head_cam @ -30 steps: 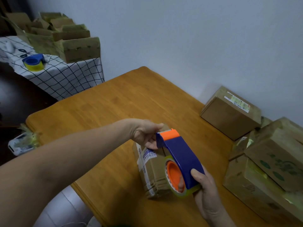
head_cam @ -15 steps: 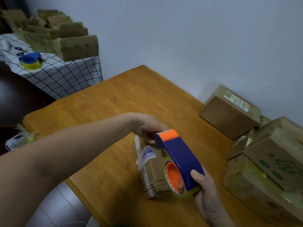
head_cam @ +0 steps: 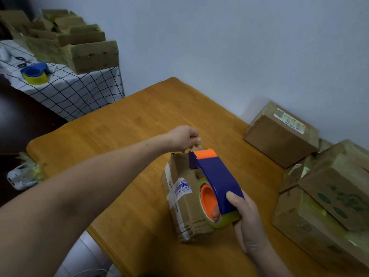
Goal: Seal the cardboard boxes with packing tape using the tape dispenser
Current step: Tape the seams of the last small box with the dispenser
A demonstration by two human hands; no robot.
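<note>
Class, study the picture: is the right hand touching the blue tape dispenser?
Touching. The head view shows the right hand gripping the tape dispenser, thumb on its blue body, a fingertip inside the orange core.

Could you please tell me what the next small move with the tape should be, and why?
Probably lower the left hand and press the end of the tape onto the far edge of the box. That hand pinches just beyond the orange blade of the dispenser, apparently on the free end, which is too clear to see; the right hand grips the dispenser over the box.
</note>
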